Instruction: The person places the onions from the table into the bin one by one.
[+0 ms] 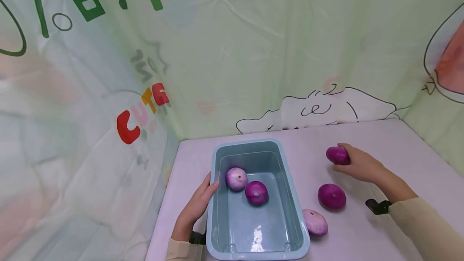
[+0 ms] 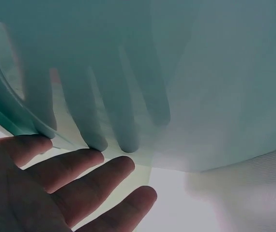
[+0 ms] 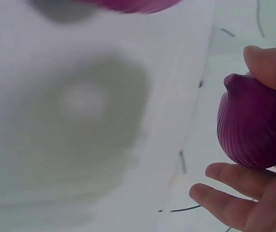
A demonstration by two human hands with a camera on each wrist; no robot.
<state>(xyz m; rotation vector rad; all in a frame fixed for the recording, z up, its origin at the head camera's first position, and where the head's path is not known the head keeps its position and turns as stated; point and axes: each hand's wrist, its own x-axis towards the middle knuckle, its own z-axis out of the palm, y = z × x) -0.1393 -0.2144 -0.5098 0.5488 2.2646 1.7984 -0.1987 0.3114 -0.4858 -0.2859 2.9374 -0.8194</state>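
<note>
My right hand [image 1: 362,166] holds a purple onion [image 1: 338,155] above the table, thumb and fingers round its sides. In the right wrist view the same onion [image 3: 256,123] shows its ridged skin and short tip. My left hand [image 1: 199,200] rests against the left side of a light blue plastic tub [image 1: 290,180], the thumb at the rim. In the left wrist view the fingers are nearly straight, fingertips at the tub's outer wall [image 2: 201,87]. Inside the tub lie a pale pink-white onion [image 1: 237,179] and a dark purple onion [image 1: 256,193], side by side.
Right of the tub, another purple onion [image 1: 332,196] lies on the pale table [image 1: 362,228]. A pale pink onion [image 1: 315,223] sits close against the tub's right rim. A printed curtain [image 1: 235,63] hangs along the table's back and left sides.
</note>
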